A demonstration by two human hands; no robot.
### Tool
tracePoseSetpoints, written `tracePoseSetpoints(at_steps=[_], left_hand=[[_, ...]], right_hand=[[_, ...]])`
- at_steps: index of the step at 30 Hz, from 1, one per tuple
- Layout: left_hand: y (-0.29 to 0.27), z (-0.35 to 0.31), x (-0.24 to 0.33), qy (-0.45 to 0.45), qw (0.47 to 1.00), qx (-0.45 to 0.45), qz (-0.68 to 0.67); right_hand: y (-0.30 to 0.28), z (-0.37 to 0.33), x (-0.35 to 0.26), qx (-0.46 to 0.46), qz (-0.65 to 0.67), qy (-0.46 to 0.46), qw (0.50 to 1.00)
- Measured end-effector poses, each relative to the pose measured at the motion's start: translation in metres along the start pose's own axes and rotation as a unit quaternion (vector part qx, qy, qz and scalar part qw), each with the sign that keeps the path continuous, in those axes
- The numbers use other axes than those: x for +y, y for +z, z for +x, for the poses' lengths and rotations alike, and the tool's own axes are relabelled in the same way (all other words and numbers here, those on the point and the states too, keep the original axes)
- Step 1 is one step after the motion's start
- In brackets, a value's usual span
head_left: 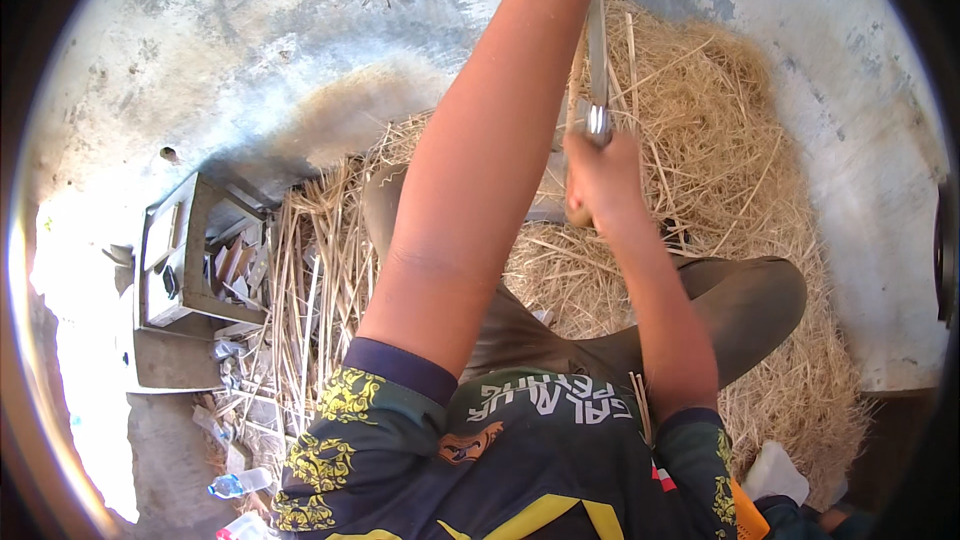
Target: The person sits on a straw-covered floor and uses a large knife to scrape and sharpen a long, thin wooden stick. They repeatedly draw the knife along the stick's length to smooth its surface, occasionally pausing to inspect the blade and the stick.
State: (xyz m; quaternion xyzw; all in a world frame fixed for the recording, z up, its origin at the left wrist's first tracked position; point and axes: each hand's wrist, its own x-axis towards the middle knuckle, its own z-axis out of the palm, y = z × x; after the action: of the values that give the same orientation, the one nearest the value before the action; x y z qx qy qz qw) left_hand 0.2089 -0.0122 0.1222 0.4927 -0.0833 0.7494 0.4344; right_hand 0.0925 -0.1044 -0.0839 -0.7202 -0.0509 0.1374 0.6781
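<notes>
- Left hand out of frame past the top edge, arm stretched up; grip can't be told.
- Right hand (598, 180) fisted on the blade tool (597, 70), above the straw pile (720, 130).
- Long axis near vertical in frame, tip pointing away from the person.
- Risk: a slip swings the blade toward the left forearm just beside it.

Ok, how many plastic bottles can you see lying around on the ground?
2. One clear plastic bottle with a blue cap lies at lower left beside the straw; a second bottle sits just below it at the frame's edge. More may be hidden under the straw.
</notes>
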Motion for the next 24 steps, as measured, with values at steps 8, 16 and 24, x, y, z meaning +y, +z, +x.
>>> tracePoseSetpoints(at_steps=[8,16,24], left_hand=[[0.001,0.005,-0.016,0.026,0.999,0.006,0.018],[0.000,0.010,-0.024,0.073,0.997,0.035,-0.009],[-0.016,0.016,-0.024,0.033,0.999,-0.004,0.022]], right_hand=[[-0.011,0.006,0.019,-0.022,0.034,0.088,0.995],[0.006,0.008,0.081,0.001,0.022,0.129,0.991],[0.011,0.018,0.052,0.030,-0.031,0.096,0.994]])
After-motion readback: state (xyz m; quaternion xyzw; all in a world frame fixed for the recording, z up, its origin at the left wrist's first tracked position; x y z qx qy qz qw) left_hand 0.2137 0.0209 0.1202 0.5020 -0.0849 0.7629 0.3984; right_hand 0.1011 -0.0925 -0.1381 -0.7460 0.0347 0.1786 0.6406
